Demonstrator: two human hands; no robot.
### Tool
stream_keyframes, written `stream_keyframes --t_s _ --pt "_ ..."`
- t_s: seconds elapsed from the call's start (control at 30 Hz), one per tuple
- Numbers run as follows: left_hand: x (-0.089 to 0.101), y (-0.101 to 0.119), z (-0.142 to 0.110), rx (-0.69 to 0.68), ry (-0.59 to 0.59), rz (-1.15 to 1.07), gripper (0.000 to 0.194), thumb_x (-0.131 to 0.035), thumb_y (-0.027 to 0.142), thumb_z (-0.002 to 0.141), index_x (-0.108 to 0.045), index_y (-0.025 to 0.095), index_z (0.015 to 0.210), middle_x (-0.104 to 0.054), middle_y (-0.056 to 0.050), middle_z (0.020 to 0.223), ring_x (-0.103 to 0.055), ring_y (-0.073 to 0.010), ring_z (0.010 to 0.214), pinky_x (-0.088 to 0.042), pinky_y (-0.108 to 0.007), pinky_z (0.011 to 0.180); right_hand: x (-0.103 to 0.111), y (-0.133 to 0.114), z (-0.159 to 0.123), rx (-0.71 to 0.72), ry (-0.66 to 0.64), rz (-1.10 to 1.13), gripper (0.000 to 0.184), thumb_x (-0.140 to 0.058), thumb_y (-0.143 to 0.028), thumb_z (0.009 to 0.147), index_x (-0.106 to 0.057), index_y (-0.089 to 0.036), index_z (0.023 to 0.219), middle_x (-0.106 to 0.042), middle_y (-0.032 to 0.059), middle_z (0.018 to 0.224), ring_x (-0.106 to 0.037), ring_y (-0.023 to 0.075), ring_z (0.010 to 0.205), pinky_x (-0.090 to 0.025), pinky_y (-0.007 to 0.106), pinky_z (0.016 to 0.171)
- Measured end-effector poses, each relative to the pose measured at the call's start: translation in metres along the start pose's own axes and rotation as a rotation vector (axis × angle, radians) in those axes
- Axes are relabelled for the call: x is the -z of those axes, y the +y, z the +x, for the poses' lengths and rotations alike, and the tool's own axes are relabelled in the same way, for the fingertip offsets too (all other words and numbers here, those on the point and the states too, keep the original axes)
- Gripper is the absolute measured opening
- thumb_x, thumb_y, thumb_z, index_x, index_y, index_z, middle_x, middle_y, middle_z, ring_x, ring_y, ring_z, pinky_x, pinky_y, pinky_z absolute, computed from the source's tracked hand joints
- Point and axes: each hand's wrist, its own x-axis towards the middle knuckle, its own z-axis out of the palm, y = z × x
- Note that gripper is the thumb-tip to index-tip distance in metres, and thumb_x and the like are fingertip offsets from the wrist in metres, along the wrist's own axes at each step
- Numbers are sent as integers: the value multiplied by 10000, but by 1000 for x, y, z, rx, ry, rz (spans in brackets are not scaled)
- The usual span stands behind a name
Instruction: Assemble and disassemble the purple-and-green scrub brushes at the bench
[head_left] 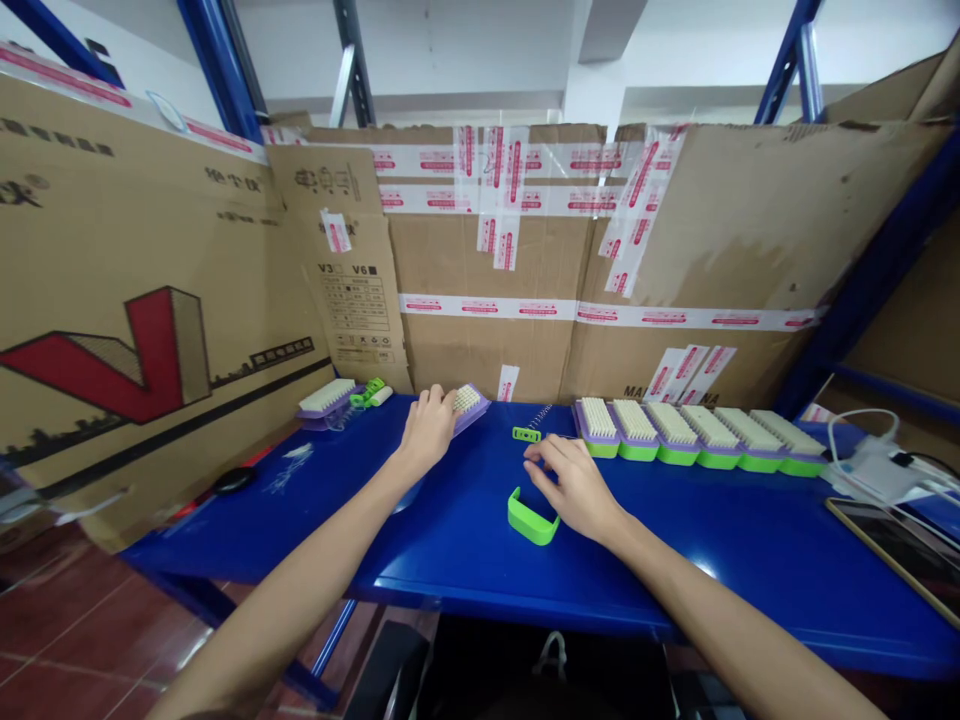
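My left hand (427,428) rests on a purple brush head with white bristles (469,402) at the back of the blue table (465,560), fingers curled over it. My right hand (576,488) hovers low over the table, fingers spread and holding nothing. Just in front of its fingertips lies a small green clip (526,434) beside a thin metal spring (541,413). A green U-shaped handle (531,520) lies on the table by the right hand's thumb side.
A row of several finished purple-and-green brushes (690,432) stands at the back right. Another brush head (327,398) and green parts (369,393) sit at back left. Cardboard walls (487,260) surround the table. A phone (900,545) and white charger (874,465) lie far right.
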Motion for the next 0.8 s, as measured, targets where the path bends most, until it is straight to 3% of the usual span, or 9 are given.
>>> stream_keyframes --t_s 0.37,0.63,0.8 --pt "-3 -13 5 81 -73 -2 406 -485 397 1180 -717 176 1429 -674 -183 1360 -644 -351 1301 -570 -430 1033 3 -4 0 20 -106 4 165 -594 -286 1197 -697 -246 1074 -819 47 1061 -720 240 942 -438 442 964" --pt "5 -17 4 181 -35 40 351 -494 371 1155 -663 137 1355 -632 -228 1387 -631 -381 1302 -591 -457 1008 5 -7 1 34 -146 -21 212 -586 -315 1202 -722 -241 1058 -818 61 1039 -681 247 946 -434 427 930" --pt "11 -19 2 169 11 71 302 -471 266 1136 -641 118 1338 -638 -247 1379 -614 -400 1313 -565 -489 1056 5 -8 1 41 -136 -34 222 -577 -318 1205 -724 -239 1059 -817 57 1034 -675 249 944 -444 430 917"
